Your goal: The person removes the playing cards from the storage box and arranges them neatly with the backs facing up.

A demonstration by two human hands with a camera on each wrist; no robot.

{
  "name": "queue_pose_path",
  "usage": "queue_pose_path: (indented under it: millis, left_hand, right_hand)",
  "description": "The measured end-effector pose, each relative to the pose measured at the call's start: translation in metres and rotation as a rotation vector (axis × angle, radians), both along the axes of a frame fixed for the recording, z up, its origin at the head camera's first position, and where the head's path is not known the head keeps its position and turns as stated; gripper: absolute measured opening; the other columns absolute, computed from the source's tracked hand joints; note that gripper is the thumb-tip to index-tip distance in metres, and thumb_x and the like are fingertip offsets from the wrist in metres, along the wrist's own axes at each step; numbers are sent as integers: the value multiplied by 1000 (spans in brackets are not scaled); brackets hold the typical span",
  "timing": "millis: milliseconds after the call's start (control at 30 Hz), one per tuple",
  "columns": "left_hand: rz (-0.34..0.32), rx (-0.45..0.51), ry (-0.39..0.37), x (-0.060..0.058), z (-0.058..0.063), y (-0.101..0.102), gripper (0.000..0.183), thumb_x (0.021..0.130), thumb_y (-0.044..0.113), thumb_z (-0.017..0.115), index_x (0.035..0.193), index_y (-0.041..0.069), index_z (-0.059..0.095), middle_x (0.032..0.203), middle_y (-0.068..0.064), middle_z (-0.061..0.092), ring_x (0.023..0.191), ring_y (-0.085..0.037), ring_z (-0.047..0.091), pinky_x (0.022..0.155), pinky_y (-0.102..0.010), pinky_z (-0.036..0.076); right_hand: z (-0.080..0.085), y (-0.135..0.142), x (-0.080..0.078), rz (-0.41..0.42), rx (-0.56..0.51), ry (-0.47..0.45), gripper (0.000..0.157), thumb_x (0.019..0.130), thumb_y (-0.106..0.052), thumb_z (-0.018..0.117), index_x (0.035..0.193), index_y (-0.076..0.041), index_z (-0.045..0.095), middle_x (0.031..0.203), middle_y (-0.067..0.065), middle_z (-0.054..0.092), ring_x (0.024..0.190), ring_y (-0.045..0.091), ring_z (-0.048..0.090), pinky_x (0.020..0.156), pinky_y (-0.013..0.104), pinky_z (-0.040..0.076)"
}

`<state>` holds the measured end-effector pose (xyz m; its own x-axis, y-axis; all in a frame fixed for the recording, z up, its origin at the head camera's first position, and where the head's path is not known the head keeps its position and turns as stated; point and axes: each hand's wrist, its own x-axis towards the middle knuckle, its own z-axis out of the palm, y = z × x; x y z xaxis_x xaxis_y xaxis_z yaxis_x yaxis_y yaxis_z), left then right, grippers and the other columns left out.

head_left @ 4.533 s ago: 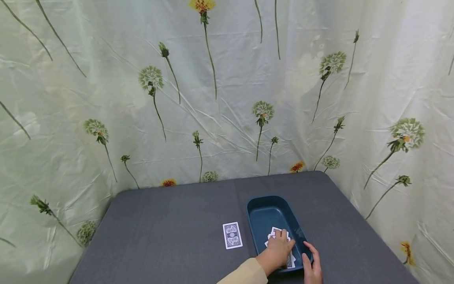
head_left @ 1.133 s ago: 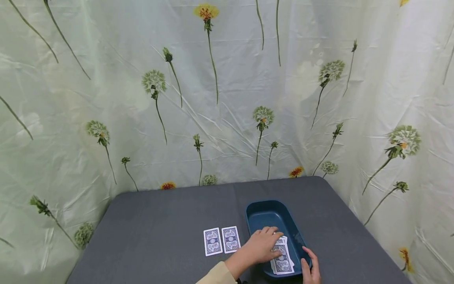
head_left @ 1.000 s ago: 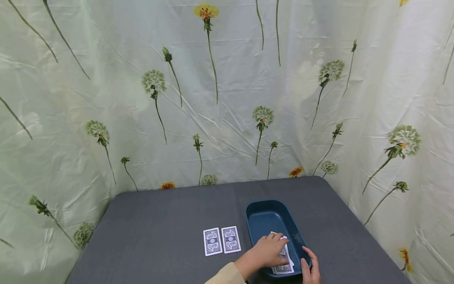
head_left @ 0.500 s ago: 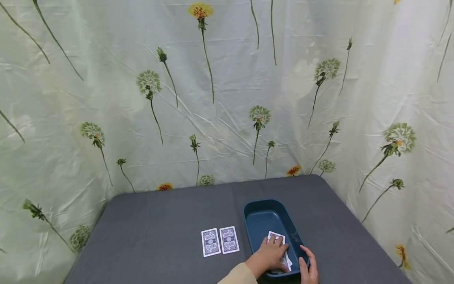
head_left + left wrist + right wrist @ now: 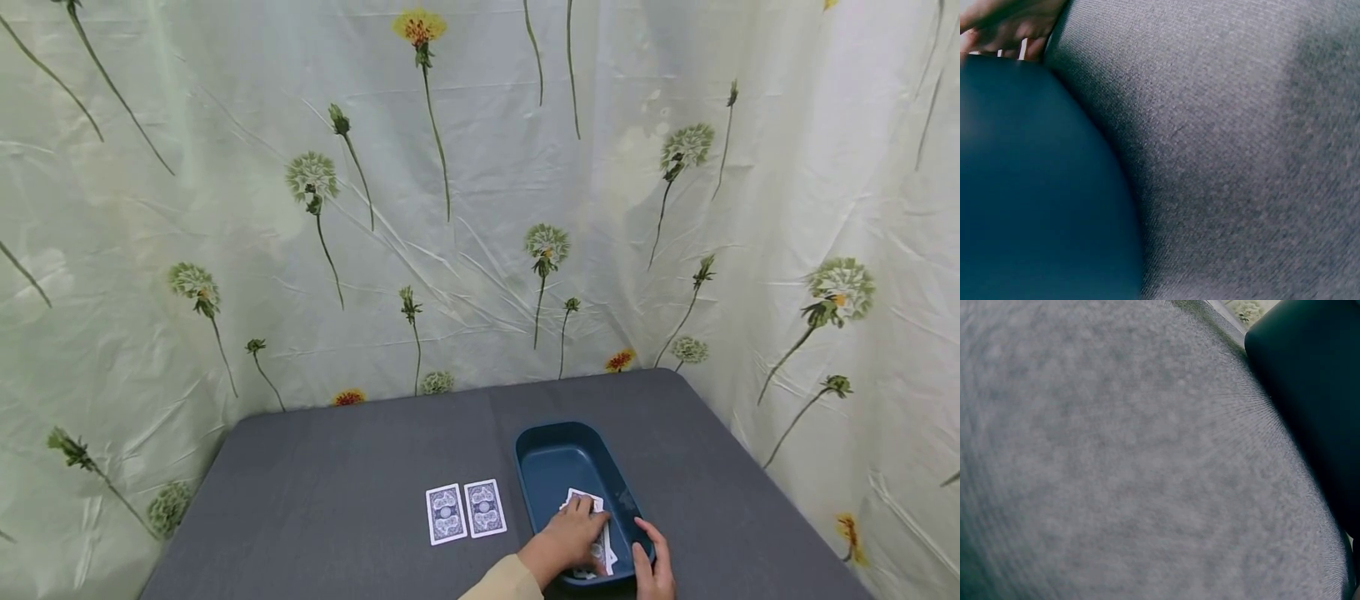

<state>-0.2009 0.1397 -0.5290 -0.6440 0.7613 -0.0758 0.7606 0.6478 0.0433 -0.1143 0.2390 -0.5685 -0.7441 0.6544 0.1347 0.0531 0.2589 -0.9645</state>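
A dark blue tray [image 5: 558,462] rests on the table's right half, with a loose pile of playing cards [image 5: 602,550] in its near end. My left hand [image 5: 570,537] reaches into it over the pile, fingers bent at the far end of a card and thumb at the near end, and covers most of the pile. My right hand [image 5: 656,567] grips the tray's near right rim, thumb and fingers on either side. Two playing cards lie face down side by side left of the tray: a left card [image 5: 446,513] and a right card [image 5: 485,507].
Grey cloth [image 5: 337,483] covers the table. Behind and to the right hangs a pale curtain [image 5: 480,167] printed with dandelions. The left wrist view shows the tray's outer wall [image 5: 1035,175] close up; the right wrist view shows mostly cloth [image 5: 1135,456].
Over four seconds a second card has come to lie left of the tray. My left hand has gone back down onto the pile and its fingers have drawn in. The right hand stays on the rim.
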Motion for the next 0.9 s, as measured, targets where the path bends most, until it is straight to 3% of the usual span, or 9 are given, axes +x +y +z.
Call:
queue_pose_path:
  millis: [167,367,433,500,633,700,900]
  left_hand:
    - [2,-71,-25,-2,6,-1,72,63,57,72,126,32,47,117,5,44,105,-10,43,85,-24,46]
    - [25,-164,-108,-6,19,0,75,61,48,78,127,40,45,123,8,43,111,-9,41,91,-28,44]
    - [30,-181,-122,-6,21,1,76,60,47,78,127,40,44,124,9,42,111,-9,41,92,-28,44]
    - [36,-187,-130,-7,22,2,76,59,46,79,127,40,44,125,8,42,111,-9,41,91,-28,44]
    - [41,-199,-133,-7,20,3,76,60,46,79,127,41,44,126,8,41,111,-9,41,92,-27,44]
    - [43,-210,-134,-8,20,5,76,60,47,78,127,41,43,127,8,40,111,-9,40,92,-27,44]
    - [55,-252,-131,-11,21,8,80,59,48,78,129,41,39,128,8,38,114,-9,38,92,-27,43]
  right_hand:
    - [-1,-1,1,-4,8,15,28,95,-16,41,121,-11,48,111,-24,41,97,-20,28,79,0,20]
    - [0,-2,-1,5,0,26,29,96,-15,39,123,-12,47,119,-13,44,102,-23,24,87,0,17]
    - [1,-2,-1,9,-28,0,30,96,-15,38,125,-11,45,122,-8,43,105,-21,24,96,7,18]
    - [3,-1,0,14,-60,-42,32,96,-16,37,127,-11,43,127,0,41,114,-12,27,106,22,18]
    - [6,2,0,42,-107,-104,37,96,-16,33,131,-4,37,136,17,33,128,23,23,107,56,15]
    - [6,3,0,55,-113,-123,39,96,-16,31,132,-1,35,138,20,30,128,34,21,105,59,13]
    - [8,2,-1,65,-120,-110,39,96,-15,32,132,-2,34,137,20,30,128,34,20,106,60,12]
